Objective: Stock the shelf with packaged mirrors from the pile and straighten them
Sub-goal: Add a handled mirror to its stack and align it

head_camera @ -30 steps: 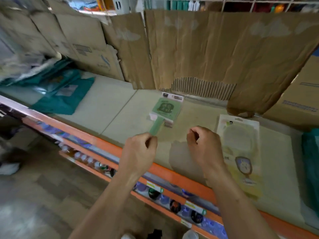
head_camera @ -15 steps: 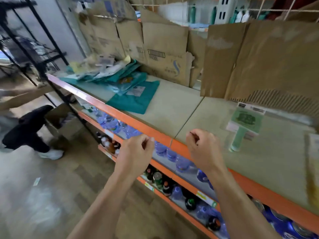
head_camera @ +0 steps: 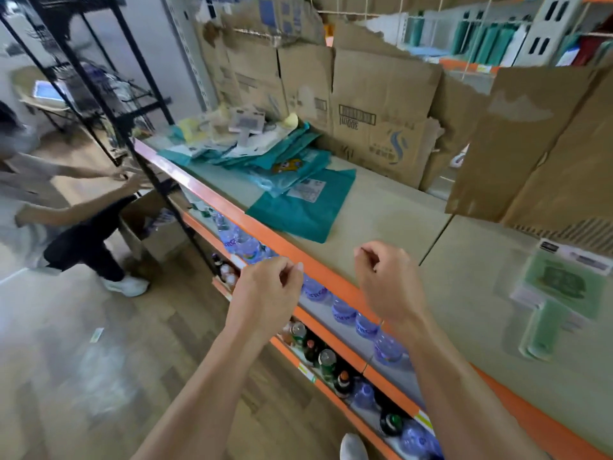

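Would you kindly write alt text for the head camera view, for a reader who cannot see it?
A person's empty left hand and right hand hover, loosely curled, at the orange front edge of a shelf. A green packaged mirror lies to the right; a pile of packages sits far left, cardboard behind.
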